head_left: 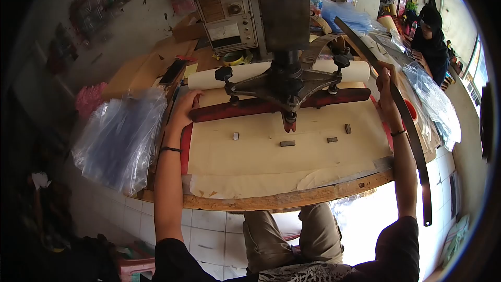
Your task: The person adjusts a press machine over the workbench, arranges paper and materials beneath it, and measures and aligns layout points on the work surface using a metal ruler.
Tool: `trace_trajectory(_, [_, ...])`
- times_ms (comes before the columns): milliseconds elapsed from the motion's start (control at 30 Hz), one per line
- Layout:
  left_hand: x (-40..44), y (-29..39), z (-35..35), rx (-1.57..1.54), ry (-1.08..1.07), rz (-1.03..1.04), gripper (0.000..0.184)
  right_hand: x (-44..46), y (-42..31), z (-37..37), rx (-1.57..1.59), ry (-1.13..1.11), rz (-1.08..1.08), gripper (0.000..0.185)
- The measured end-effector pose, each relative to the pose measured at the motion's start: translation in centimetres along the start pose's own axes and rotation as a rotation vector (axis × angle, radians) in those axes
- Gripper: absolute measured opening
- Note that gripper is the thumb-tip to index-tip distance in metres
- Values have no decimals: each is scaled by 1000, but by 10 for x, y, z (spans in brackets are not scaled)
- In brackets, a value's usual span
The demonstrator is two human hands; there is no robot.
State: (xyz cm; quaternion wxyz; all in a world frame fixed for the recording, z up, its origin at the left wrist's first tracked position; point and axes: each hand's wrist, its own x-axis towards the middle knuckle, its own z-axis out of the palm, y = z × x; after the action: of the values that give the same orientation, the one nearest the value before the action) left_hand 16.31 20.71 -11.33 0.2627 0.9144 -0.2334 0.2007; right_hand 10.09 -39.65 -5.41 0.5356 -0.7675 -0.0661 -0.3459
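In my right hand (385, 86) is a long, thin, dark metal strip (404, 109) with a small hole at its lower end; it slants from beside the press column down past my forearm. My left hand (185, 108) rests at the left edge of the beige-covered work board (245, 162), its partly visible fingers stretched out by the end of a red bar (235, 110). That bar sits under the press head (284, 81), which has black knobs on its arms. Small dark metal blocks (287, 143) and a pale little block (236, 136) lie on the beige cover.
Clear plastic sheets (122, 136) are piled at the left beside a cardboard box (135, 75). A control box (227, 21) and a roll of yellow tape (233, 59) stand behind. At the far right, a person (430, 42) sits near more plastic sheets (430, 96).
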Motion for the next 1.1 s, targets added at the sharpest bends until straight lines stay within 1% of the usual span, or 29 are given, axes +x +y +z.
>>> trace_trajectory(133, [-3, 2, 0, -5, -60, 4, 29, -5, 13, 7, -82, -113, -49, 41])
trace_trajectory(333, [-3, 2, -1, -36, -52, -4, 26, -1, 11, 3, -64, -75, -25, 41])
trace_trajectory(433, [2, -12, 2, 32, -45, 29, 26, -4, 5, 1, 30, -25, 19, 41])
trace_trajectory(467, [-3, -17, 3, 26, -51, 22, 26, -4, 10, 5, -64, -64, -21, 39])
trace_trajectory(500, [-4, -2, -3, 19, -63, 19, 26, 0, 35, 7, -77, -123, -83, 37])
trace_trajectory(567, [-3, 3, -3, 15, -65, 32, 26, 2, 39, 1, -120, -79, -44, 36])
trace_trajectory(633, [-2, -4, -2, 24, -20, 46, 27, 13, 35, 11, -140, -84, -90, 36])
trace_trajectory(700, [-6, -4, -3, -3, -34, 17, 27, 9, 34, 15, -169, -93, -109, 36])
trace_trajectory(767, [-3, 3, 1, -24, -52, 15, 27, 0, 34, 5, -215, -72, -110, 37])
trace_trajectory(833, [-2, -3, 2, -14, -36, 17, 26, 1, 21, -3, -118, -4, -83, 36])
trace_trajectory(900, [2, -6, -3, 26, -14, 43, 26, 0, 10, -8, 117, 14, -5, 36])
trace_trajectory(933, [-2, -4, -1, 35, -17, 48, 27, -4, 8, -3, 100, 19, -15, 37])
trace_trajectory(967, [-7, -1, 1, 15, -36, 6, 27, -7, 11, 4, -133, -44, -168, 37])
trace_trajectory(1033, [-1, 7, -3, -22, -65, -47, 26, -21, 2, -9, -121, -35, -47, 39])
trace_trajectory(1100, [1, 10, -4, 1, -47, -5, 26, -17, -16, -14, -86, -21, 31, 40])
